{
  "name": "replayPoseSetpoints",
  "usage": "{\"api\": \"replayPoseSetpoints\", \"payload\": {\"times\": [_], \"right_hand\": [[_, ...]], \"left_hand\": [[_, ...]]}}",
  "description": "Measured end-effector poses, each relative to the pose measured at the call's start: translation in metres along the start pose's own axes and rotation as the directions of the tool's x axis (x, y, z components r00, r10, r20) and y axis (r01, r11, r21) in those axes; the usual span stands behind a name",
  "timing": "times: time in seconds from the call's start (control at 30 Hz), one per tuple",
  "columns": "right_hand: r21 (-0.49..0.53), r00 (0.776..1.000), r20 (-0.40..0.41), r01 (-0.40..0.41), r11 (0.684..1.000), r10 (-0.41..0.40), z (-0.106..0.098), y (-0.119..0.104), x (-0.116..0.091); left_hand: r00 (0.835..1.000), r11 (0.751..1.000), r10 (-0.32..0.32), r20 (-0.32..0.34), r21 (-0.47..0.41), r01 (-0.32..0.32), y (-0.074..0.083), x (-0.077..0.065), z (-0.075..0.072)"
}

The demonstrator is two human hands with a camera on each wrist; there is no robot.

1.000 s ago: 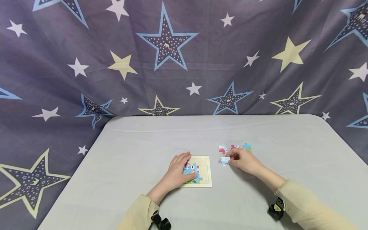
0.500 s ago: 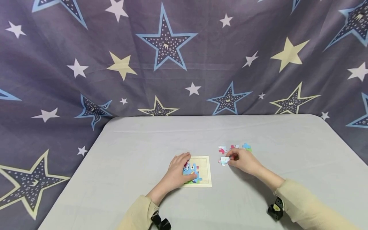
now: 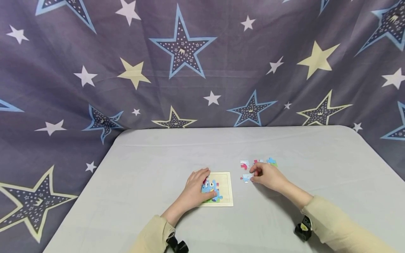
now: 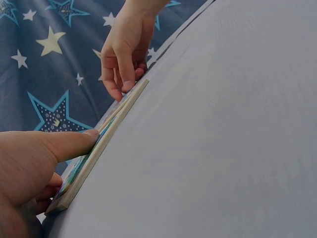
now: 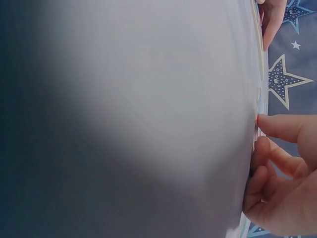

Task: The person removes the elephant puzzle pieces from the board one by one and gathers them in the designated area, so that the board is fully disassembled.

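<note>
A wooden jigsaw puzzle board [image 3: 226, 189] lies on the table, with blue and green pieces [image 3: 212, 189] assembled in its left part. My left hand [image 3: 194, 188] holds its left side, thumb across the pieces; the palm hides part of the picture. My right hand [image 3: 269, 175] pinches the right edge of a pale blue puzzle piece [image 3: 245, 178] between thumb and fingers, at table level right of the board. In the left wrist view the left thumb [image 4: 74, 145] presses on top of the puzzle. From the right wrist view, the pinched piece is seen edge-on and hardly visible.
Behind the right hand lie a white and pink piece [image 3: 245, 164], a partly covered pink and white piece [image 3: 257, 161], and a blue and green piece [image 3: 272, 161]. A pale grey cloth covers the table [image 3: 152, 154]. A star-patterned curtain [image 3: 221, 70] hangs behind it.
The pale blue piece has turned or tilted slightly in my right fingers, its surface now looking bluer. My left hand and the board stay in place.
</note>
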State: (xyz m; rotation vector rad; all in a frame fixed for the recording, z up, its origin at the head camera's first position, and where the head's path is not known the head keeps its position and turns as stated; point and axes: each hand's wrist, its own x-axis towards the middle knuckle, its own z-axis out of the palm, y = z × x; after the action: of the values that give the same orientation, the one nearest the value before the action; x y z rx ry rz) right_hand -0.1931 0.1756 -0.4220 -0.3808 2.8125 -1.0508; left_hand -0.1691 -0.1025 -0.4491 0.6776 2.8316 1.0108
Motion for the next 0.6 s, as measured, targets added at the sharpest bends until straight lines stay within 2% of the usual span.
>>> {"api": "replayPoseSetpoints", "payload": {"times": [0.33, 0.6], "right_hand": [[0.007, 1.0, 0.023, 0.005, 1.0, -0.005, -0.004, -0.002, 0.0], [-0.04, 1.0, -0.001, 0.029, 0.999, -0.029, -0.003, -0.019, -0.002]], "left_hand": [[1.0, 1.0, 0.002, -0.005, -0.002, -0.002, 0.0, 0.0, 0.0], [1.0, 1.0, 0.003, -0.008, 0.002, -0.003, -0.001, 0.0, 0.001]]}}
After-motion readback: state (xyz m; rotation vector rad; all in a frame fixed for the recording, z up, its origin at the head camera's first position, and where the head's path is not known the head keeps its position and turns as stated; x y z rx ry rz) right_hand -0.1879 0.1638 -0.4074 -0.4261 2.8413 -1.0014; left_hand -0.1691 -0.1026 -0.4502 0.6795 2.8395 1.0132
